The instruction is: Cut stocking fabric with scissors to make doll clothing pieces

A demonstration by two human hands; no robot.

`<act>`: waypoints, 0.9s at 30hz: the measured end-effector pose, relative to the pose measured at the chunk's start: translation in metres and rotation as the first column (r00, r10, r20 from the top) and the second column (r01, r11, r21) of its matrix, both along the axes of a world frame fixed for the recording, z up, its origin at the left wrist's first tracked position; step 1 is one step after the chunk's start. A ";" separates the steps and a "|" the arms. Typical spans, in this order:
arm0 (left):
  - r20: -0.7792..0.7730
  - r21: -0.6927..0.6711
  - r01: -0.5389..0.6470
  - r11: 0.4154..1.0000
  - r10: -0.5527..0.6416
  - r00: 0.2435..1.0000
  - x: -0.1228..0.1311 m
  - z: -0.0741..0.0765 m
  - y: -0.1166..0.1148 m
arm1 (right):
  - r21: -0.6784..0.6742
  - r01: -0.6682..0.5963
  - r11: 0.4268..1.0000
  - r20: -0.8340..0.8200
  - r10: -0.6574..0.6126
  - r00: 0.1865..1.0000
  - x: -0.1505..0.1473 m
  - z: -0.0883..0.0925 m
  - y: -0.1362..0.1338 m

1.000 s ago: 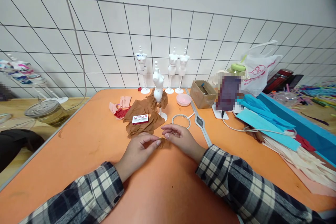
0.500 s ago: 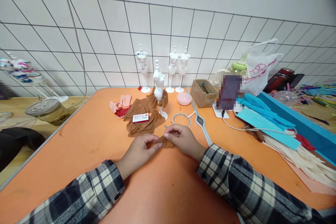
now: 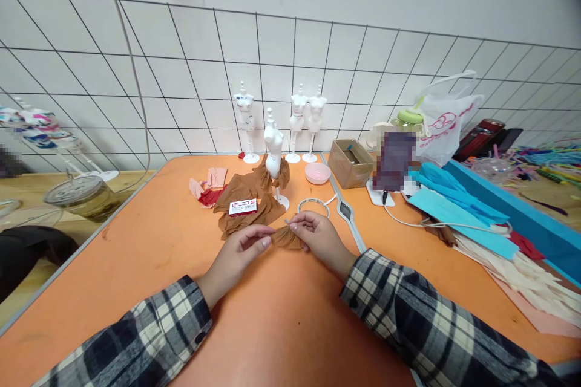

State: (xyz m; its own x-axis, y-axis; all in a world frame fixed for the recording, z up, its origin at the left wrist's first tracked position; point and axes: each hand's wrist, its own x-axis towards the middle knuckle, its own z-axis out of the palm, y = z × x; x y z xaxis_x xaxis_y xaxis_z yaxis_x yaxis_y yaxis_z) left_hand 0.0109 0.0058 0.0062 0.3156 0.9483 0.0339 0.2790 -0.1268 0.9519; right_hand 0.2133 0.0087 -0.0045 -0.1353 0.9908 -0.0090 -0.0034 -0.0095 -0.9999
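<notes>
My right hand (image 3: 320,239) pinches the gathered top of a small fan-pleated piece of brown crepe paper (image 3: 287,239) above the orange table. At the paper's left edge is my left hand (image 3: 238,254), thumb and forefinger apart; whether its fingertip touches the paper I cannot tell. Just beyond the hands, a small white mannequin (image 3: 274,139) on a stand wears a ruffled brown skirt (image 3: 284,173). Left of its base lie crumpled brown crepe sheets (image 3: 242,190), with a small white-and-red box (image 3: 242,207) on top. A clear ring (image 3: 313,199) lies behind my right hand.
Several white mannequins (image 3: 245,112) stand by the tiled wall. A pink bowl (image 3: 318,173), a cardboard box (image 3: 349,163) and a phone on a stand (image 3: 394,163) are at the back. Blue sheets (image 3: 463,217) and pale strips (image 3: 508,266) cover the right side, with a cable (image 3: 436,225) across.
My left thumb and forefinger have parted from their pinch on the brown crepe paper. The pleats now fan out more visibly below my right hand's pinch. The view has tilted slightly.
</notes>
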 end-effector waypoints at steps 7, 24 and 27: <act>0.123 -0.098 0.088 0.991 -0.075 0.990 -0.001 -0.008 0.001 | 0.220 -0.022 0.975 0.081 0.005 0.997 -0.008 0.003 -0.013; 0.239 -0.041 0.034 0.999 -0.023 0.971 -0.001 -0.010 -0.003 | 0.233 -0.170 0.958 0.154 0.136 0.979 -0.003 -0.006 -0.008; 0.027 0.092 0.064 0.994 -0.067 0.997 -0.002 -0.006 -0.002 | 0.130 -0.192 0.973 0.220 0.160 0.962 -0.004 -0.011 -0.006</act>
